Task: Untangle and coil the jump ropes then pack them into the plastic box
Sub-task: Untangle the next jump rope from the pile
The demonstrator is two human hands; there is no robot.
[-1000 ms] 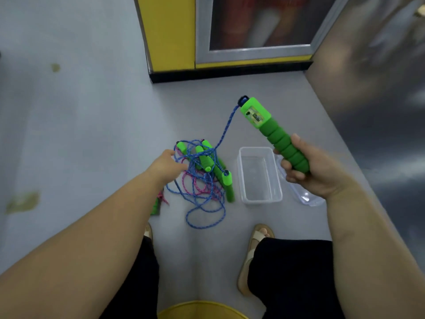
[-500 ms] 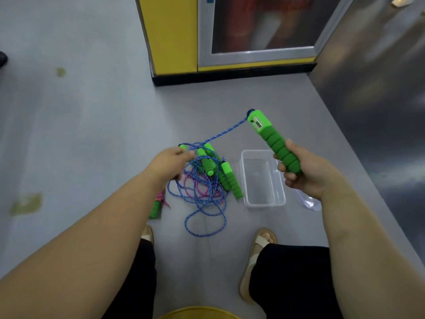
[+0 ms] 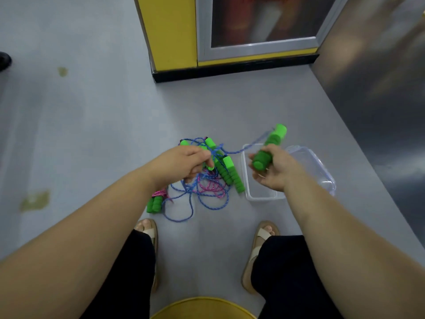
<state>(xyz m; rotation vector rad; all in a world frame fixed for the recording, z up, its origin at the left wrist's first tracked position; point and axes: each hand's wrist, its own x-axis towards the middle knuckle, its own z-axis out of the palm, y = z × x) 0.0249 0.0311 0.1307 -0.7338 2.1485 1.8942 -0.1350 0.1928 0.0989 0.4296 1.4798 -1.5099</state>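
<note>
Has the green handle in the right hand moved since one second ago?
Yes. The green handle, then beyond and right of the plastic box, now overlaps its far right part.

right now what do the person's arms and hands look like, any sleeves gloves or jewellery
Both arms are bare as far as the frame shows: no sleeve on the left forearm or right forearm. The left hand and right hand wear no gloves, and no watch, bracelet or ring is visible.

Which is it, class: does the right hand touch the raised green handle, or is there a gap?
Touching. In the head view the right hand wraps its fingers round the lower end of the green handle.
</note>
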